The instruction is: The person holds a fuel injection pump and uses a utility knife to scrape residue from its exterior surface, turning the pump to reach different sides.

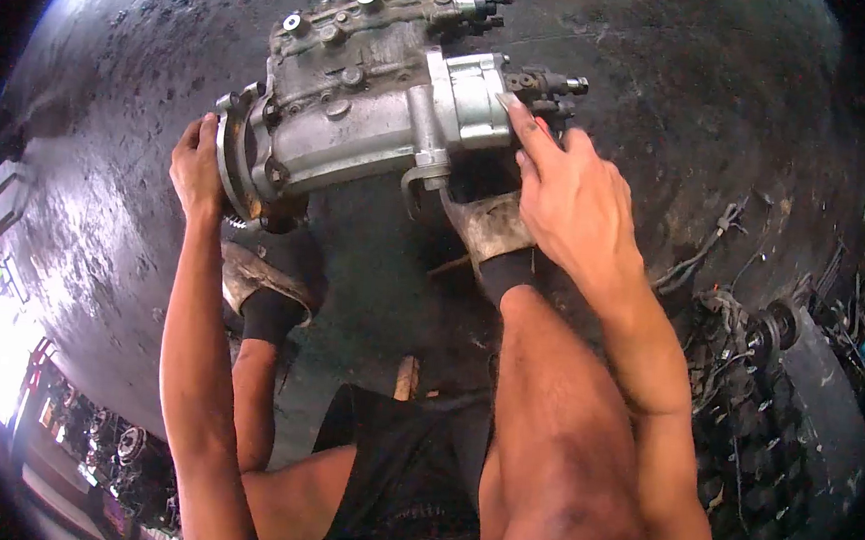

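A grey metal fuel injection pump (352, 129) is tilted across the upper middle of the head view, its right end higher than its left. My left hand (197, 168) grips the round flange (243, 151) at the left end, fingers closed against its outer face. My right hand (583, 195) holds the right end, the index finger laid along the bright silver housing (473, 97) and the other fingers bent behind it. A small red spot shows between those fingers; what it belongs to is hidden. Dark fittings (546, 84) stick out beyond this hand.
My shoes (491, 224) stand on the dark, oily floor (745, 101) just below the pump. Cables (705, 249) and a heap of greasy machine parts (747, 362) lie at the right. More parts (129, 444) are at the lower left, and a wooden piece (407, 379) lies between my legs.
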Tool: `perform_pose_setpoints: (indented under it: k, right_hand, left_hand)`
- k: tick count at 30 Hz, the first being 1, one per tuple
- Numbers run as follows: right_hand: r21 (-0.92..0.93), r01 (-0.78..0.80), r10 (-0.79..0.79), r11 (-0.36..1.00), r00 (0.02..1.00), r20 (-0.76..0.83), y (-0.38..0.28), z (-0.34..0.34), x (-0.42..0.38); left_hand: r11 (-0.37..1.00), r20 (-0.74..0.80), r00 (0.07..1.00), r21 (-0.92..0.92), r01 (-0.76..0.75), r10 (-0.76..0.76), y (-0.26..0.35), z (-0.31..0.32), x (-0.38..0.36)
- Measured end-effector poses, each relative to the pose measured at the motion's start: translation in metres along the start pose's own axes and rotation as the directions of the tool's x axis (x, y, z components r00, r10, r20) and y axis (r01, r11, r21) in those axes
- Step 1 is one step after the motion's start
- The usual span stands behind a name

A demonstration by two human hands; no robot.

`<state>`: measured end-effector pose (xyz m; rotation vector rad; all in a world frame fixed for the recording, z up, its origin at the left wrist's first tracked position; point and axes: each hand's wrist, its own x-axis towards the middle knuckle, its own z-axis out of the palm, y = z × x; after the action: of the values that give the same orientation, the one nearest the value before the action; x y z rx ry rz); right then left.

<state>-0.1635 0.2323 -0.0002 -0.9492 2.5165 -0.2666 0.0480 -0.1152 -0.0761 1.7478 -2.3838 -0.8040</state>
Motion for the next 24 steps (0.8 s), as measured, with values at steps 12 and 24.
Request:
perform_pose_setpoints:
  k: [12, 24]
  right_hand:
    - [-0.001, -0.039, 0.038, 0.999, 0.983, 0.180, -0.007, -0.020, 0.008]
    - [0.071, 0.014, -0.027, 0.997, 0.981, 0.190, 0.000, -0.022, 0.009]
  left_hand:
    - [0.999, -0.017, 1.000, 0.038, 0.027, -0.026, 0.008, -0.003, -0.005]
    - [1.000, -0.022, 1.000, -0.010, 0.018, -0.018, -0.001, 0.001, -0.003]
